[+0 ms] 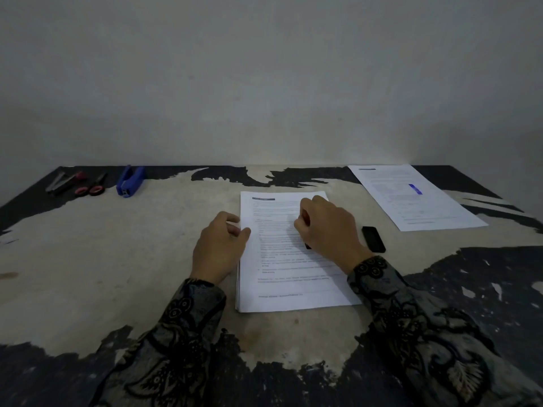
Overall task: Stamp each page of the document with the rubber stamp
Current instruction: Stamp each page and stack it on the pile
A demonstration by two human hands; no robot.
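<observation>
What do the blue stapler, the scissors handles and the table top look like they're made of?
Blue stapler: likely plastic shell, smooth with a dull sheen. Scissors: handle loops look like red plastic; the blades are too dark to judge. Table: probably board under a dark coating, worn away to a pale, matte, rough-looking patch.

Right hand (326,227) on document (282,277) — perhaps gripping stamp (308,246)
</observation>
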